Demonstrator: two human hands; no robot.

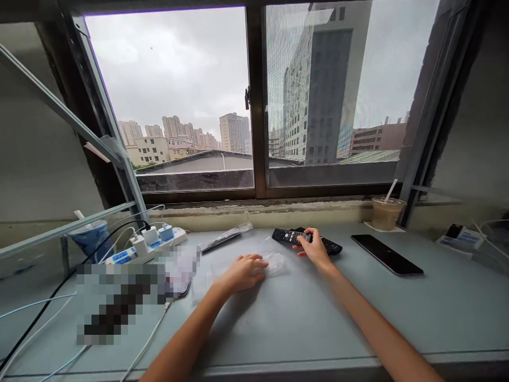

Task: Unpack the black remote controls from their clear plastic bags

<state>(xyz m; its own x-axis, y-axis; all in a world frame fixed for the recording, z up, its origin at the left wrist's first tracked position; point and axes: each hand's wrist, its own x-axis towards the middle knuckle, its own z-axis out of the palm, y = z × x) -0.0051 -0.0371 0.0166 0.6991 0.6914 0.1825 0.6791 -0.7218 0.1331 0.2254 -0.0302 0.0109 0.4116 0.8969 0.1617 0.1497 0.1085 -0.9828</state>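
Observation:
At the back of the desk, my right hand (314,248) is closed on a black remote control (283,235) with many small buttons. Under and beside it lies more black remote (333,247), partly hidden by my fingers; I cannot tell fully where one ends and the other begins. My left hand (248,270) is bent over a crumpled clear plastic bag (277,263), its fingers on the film. Behind that hand, a long dark object in clear plastic wrap (226,237) rests at a slant.
A dark tablet or large phone (385,254) lies right, below an iced drink (386,213) with a straw. Left stand a power strip (137,250) with plugs, a blue cup (93,239) and loose cables (153,331). A metal frame (131,183) rises beside the window.

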